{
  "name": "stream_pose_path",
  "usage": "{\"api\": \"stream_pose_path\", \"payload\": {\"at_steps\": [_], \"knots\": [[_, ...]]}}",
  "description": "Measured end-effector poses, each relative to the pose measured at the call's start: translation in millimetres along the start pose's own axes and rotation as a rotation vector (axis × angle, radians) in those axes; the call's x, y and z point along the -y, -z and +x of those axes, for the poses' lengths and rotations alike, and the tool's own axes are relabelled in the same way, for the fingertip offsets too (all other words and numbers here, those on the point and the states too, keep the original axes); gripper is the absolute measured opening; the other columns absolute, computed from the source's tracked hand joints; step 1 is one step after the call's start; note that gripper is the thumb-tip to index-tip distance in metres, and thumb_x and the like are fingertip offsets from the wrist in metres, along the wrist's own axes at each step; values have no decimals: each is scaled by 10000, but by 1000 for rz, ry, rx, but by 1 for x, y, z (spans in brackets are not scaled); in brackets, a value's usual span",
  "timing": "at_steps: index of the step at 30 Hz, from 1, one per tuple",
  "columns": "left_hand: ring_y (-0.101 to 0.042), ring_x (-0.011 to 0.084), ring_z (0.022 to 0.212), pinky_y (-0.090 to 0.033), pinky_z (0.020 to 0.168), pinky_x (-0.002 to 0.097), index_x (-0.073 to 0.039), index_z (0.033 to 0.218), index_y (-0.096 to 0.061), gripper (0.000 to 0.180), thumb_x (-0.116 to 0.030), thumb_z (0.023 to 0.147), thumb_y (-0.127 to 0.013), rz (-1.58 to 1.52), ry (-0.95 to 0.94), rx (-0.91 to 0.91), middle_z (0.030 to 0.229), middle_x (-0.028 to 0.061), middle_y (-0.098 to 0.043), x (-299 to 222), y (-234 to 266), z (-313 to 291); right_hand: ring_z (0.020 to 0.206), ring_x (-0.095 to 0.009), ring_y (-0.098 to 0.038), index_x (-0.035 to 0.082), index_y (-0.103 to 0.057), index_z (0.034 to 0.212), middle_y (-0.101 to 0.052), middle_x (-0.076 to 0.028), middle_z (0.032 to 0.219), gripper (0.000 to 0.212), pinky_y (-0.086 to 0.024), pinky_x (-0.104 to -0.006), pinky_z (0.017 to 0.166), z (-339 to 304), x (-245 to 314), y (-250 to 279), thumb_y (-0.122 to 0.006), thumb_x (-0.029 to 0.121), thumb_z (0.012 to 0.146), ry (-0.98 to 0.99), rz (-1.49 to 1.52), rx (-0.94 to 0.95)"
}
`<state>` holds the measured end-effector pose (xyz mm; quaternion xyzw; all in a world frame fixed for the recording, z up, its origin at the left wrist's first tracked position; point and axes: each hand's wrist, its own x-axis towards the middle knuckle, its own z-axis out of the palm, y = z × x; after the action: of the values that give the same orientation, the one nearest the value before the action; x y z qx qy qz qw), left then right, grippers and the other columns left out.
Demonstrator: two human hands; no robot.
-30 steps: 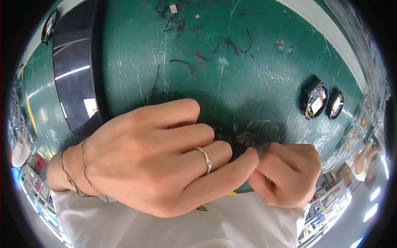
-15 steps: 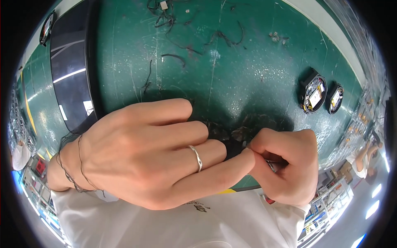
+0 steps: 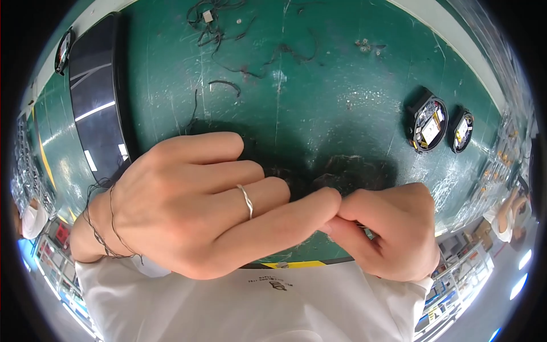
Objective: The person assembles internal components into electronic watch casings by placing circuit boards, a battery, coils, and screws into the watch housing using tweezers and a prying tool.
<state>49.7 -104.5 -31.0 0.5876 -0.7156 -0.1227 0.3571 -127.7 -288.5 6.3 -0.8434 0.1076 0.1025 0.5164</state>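
Note:
My left hand (image 3: 188,199) reaches in from the left, back up, a ring on one finger, its fingers curled and its index finger stretched to the right hand. My right hand (image 3: 393,231) is closed in a pinch, its thumb and index fingertips touching the left index fingertip. Whatever lies between the fingers is hidden by them. Just beyond the hands, a dark patch (image 3: 356,165) on the green tabletop (image 3: 319,108) lies in their shadow; I cannot make out what it is.
To the right stand two black round watch-like housings (image 3: 429,122) with exposed electronics. A long glossy black panel (image 3: 94,85) runs along the left, a small black device (image 3: 64,51) beyond it. Black wires (image 3: 213,23) and small metal pieces (image 3: 370,47) lie at the far side.
The left hand has shifted slightly left, and its index finger now covers the right fingertips. The black piece seen between the hands before is hidden. The view has moved a little.

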Motion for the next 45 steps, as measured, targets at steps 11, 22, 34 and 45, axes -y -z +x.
{"api": "stream_pose_path", "payload": {"at_steps": [11,22,34,45], "knots": [[-265,90,449,-202,471,285,35,1148,-778,511,-48,644,-761,23,12,-22,534,-66,-293,-3,0,-4,403,-135,-374,42,-759,809,-447,20,517,402,-244,-284,433,0,1,-3,-933,345,610,402,-590,-183],[-269,83,454,-204,470,279,52,1137,-776,595,-105,567,-712,43,-3,-56,540,-70,-292,-5,-4,-2,397,-115,-353,21,-738,790,-440,21,513,404,-221,-269,415,-1,-3,-4,-945,310,596,452,-574,-238],[-324,75,456,-240,457,259,56,1152,-745,422,-64,751,-800,72,-13,-87,560,-60,-422,-10,-11,-3,413,-104,-388,28,-661,766,-402,24,582,260,-264,-272,378,6,-11,3,-885,153,726,437,-386,-100],[-327,77,457,-258,448,252,58,1164,-738,396,-61,792,-804,81,-31,-74,563,-53,-418,-10,-11,-4,432,-108,-356,68,-643,723,-369,28,588,224,-240,-271,407,9,-14,-1,-843,136,652,458,-407,-104]]}}
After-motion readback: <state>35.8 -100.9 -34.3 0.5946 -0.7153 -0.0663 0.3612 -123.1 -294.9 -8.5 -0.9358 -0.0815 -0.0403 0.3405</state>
